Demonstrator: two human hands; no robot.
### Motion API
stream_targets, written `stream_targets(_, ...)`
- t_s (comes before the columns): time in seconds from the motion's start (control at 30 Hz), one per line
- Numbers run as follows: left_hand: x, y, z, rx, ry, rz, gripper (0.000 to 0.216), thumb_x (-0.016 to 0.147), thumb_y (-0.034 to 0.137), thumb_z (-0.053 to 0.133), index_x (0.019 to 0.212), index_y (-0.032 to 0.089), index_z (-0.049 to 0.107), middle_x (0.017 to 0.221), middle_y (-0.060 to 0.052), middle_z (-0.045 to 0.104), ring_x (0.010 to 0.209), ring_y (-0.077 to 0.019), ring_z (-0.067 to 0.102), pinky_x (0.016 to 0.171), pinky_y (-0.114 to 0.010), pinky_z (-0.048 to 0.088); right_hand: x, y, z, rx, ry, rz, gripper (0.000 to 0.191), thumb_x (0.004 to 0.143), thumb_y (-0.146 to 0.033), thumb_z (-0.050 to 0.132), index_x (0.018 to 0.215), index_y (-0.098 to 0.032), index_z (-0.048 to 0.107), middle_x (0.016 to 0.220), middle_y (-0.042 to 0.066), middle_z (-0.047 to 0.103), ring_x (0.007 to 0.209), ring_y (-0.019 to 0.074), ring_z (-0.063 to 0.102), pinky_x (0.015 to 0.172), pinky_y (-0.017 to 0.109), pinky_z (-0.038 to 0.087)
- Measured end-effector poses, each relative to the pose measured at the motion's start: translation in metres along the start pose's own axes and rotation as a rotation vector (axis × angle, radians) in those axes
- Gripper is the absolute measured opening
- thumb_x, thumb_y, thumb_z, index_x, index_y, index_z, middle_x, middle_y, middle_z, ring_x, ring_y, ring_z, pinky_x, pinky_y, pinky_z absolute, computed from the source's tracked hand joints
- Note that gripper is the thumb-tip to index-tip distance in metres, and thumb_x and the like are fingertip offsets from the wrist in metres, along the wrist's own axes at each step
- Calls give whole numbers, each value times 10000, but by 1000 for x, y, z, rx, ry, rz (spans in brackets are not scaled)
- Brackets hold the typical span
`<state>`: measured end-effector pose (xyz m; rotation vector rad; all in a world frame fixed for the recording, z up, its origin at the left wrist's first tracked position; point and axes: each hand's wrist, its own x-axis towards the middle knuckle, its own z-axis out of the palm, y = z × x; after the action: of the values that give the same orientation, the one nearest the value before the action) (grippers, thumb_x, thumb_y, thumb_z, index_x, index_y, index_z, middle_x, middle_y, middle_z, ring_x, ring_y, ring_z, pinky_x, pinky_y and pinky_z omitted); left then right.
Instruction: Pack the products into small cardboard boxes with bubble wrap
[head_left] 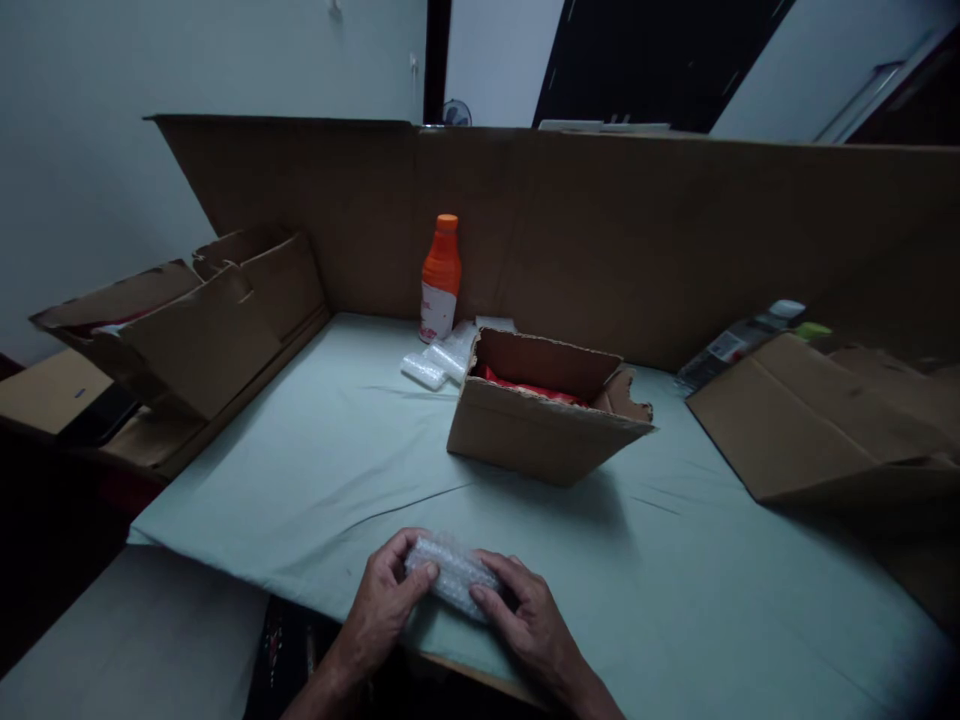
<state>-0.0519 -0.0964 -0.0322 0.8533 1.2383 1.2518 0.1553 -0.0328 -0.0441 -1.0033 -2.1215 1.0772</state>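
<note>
Dim, bluish-green light falls from above; the small cardboard box (544, 410) casts a soft shadow toward the viewer on the tabletop (315, 450). Corners darken and straight edges bow (wide-angle lens). Detail is slightly soft throughout.

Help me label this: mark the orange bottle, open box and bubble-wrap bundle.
orange bottle (442, 268), head view, its orange body.
open box (525, 435), head view, its front wall.
bubble-wrap bundle (454, 568), head view, its top.
</note>
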Motion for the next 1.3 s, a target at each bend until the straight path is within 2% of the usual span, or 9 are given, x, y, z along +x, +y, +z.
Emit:
stream_targets(0.3, 2, -5, -3, 25, 25, 10, 368, 795, 476, 719, 989, 168, 664, 825, -3, 646, 765, -148, 562, 710, -238, 454, 4, -17, -3, -31, -51, 74, 360, 936, -413, 572, 1160, -190, 743, 1042, 112, 769, 919, 257, 697, 885, 390, 552)
stream_targets(0.47, 4, 10, -16, 174, -10, 43, 368, 858, 505, 648, 1020, 175, 668, 930, -52, 699, 864, -194, 649, 773, -282, 517, 11, -35, -33, -26, -72, 57, 327, 916, -387, 589, 1113, -187, 758, 1034, 98, 776, 922, 248, 714, 869, 357, 565)
stream_targets(0.53, 13, 28, -21, 303, 44, 151, 346, 896, 486, 600, 1049, 184, 669, 987, -73, 710, 898, -209, 673, 804, -315, 539, 13, -40, -60, -34, -2, 68, 316, 911, -395, 599, 1099, -201, 764, 1001, 81, 781, 876, 233, 723, 791, 323, 585)
stream_targets(0.63, 37, 68, -18, 599, 131, 489, 245, 924, 364, 589, 1102, 212, 661, 1118, -86, 689, 985, -215, 670, 851, -345, 547, 14, -47, -110, -66, 192, 74, 319, 887, -443, 643, 1071, -218, 774, 948, 63, 787, 817, 222, 733, 732, 297, 603)
stream_targets(0.8, 103, 132, 17, 996, 125, 1091, 437, 880, 126, 611, 1311, 161, 550, 1355, -154, 592, 1311, -274, 516, 1083, -466, 446, 22, -63, -183, -69, 560, 32, 355, 814, -498, 750, 1030, -218, 778, 953, 60, 790, 802, 220, 740, 670, 279, 613)
stream_targets(0.87, 125, 142, 31, 1088, 100, 1167, 468, 863, 67, 595, 1323, 126, 531, 1339, -169, 610, 1355, -306, 473, 1100, -503, 425, 30, -70, -203, -105, 653, -10, 308, 812, -465, 769, 1022, -240, 776, 929, 37, 788, 777, 195, 731, 653, 267, 607)
stream_targets(1.0, 135, 134, 40, 1096, 64, 1221, 275, 844, -6, 581, 1059, 160, 626, 986, -81, 721, 1237, -284, 572, 1033, -457, 466, 50, -75, -235, -323, 740, -100, 264, 835, -416, 763, 1049, -260, 769, 945, 24, 783, 784, 181, 716, 706, 298, 600)
stream_targets(1.1, 123, 120, 36, 1071, 78, 1255, 255, 820, -23, 619, 983, 172, 633, 915, -61, 731, 1191, -277, 597, 1035, -467, 450, 69, -76, -253, -496, 634, -152, 262, 881, -416, 710, 1088, -263, 758, 946, 22, 783, 771, 182, 715, 693, 306, 586)
stream_targets(1.3, 114, 109, 22, 1111, 48, 1275, 303, 790, -23, 655, 1021, 175, 658, 981, -72, 757, 1240, -283, 568, 1070, -490, 411, 120, -86, -247, -672, 135, -294, 243, 949, -298, 585, 1133, -242, 734, 1012, 31, 777, 859, 202, 721, 715, 301, 557)
